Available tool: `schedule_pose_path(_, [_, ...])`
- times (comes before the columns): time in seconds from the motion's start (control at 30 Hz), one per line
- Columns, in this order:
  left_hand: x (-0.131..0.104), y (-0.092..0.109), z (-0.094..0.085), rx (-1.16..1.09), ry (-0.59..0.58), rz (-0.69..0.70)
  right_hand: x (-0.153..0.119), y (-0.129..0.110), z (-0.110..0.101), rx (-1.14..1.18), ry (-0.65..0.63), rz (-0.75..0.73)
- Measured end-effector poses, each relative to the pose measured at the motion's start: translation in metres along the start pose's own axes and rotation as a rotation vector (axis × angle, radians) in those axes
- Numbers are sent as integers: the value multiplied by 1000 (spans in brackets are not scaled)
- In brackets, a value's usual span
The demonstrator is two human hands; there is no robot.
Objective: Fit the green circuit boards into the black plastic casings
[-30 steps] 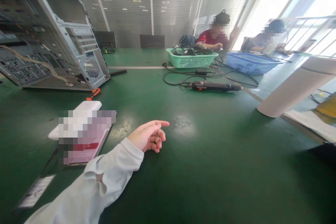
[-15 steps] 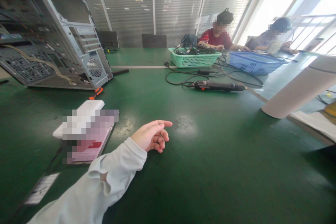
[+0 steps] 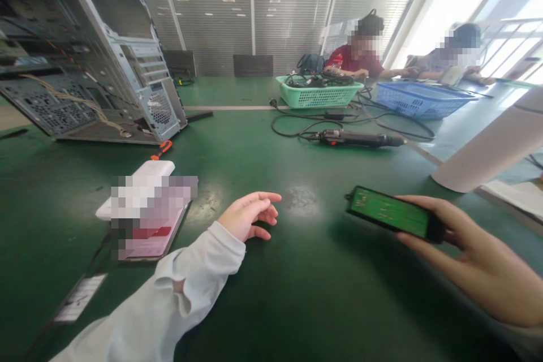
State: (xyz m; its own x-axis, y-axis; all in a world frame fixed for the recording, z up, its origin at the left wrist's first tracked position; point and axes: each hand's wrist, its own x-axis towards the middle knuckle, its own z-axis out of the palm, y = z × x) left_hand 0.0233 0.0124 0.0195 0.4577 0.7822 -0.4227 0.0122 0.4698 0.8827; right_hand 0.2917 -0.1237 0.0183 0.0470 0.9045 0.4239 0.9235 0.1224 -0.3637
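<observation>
From the right edge my right hand (image 3: 462,243) reaches in and pinches the near end of a black case with a green circuit board (image 3: 390,212) showing in it. The case is long and narrow, tilted above the green tabletop, with a small loop at its far end. My left hand (image 3: 250,215), in a pale sleeve, is by the middle of the table with its fingers loosely apart and nothing in them. Left of that hand lie a phone (image 3: 180,218) with a pinkish screen and a white power bank (image 3: 159,169) partly over it, both partly blurred.
An opened computer case (image 3: 127,68) stands at the left. Behind the hands lies a corded electric screwdriver (image 3: 360,138). Further back are a green basket (image 3: 318,96) of cables and a blue basket (image 3: 424,99). A white cylinder (image 3: 487,147) stands at the right. Two people sit beyond.
My right hand has come into view from the right with the black case holding the circuit board. My left hand stays near the same place, its fingers slightly shifted.
</observation>
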Motion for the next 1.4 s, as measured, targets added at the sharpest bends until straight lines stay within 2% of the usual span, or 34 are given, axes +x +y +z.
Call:
schedule_pose_path(0.1, [0, -3, -1, -17, 85, 133, 22, -45, 28, 137, -98, -183])
schedule_pose_path(0.2, [3, -6, -4, -42, 124, 201, 36, -83, 47, 233, -166, -196])
schedule_pose_path(0.3, [9, -9, -8, -62, 115, 250, 42, -97, 59, 353, -182, -169])
schedule_pose_path(0.5, [8, -10, -8, -14, 46, 291, 42, -84, 69, 482, -201, -79])
schedule_pose_path(0.57, [2, -9, -5, 86, 53, 380, 43, -79, 70, 538, -185, -22])
schedule_pose_path(0.63, [-5, -8, -2, 250, 48, 528, 44, -76, 69, 668, -199, 69])
schedule_pose_path(0.73, [-15, -8, 3, 457, 12, 654, 47, -73, 68, 913, -316, 274])
schedule_pose_path(0.93, [-14, -10, 1, 519, -59, 586, 56, -70, 60, 1326, -647, 867])
schedule_pose_path(1.0, [-11, -10, 0, 524, -78, 548, 58, -71, 55, 1431, -743, 1002])
schedule_pose_path(1.13, [-6, -8, 1, 410, -41, 426, 59, -72, 51, 1637, -902, 1032])
schedule_pose_path(1.27, [-5, -8, 2, 357, -15, 353, 58, -74, 51, 1671, -1016, 1004])
schedule_pose_path(1.33, [-4, -7, 2, 339, -12, 350, 59, -74, 51, 1640, -1018, 1000])
schedule_pose_path(1.4, [-4, -7, 2, 341, -1, 355, 59, -73, 50, 1564, -942, 1003])
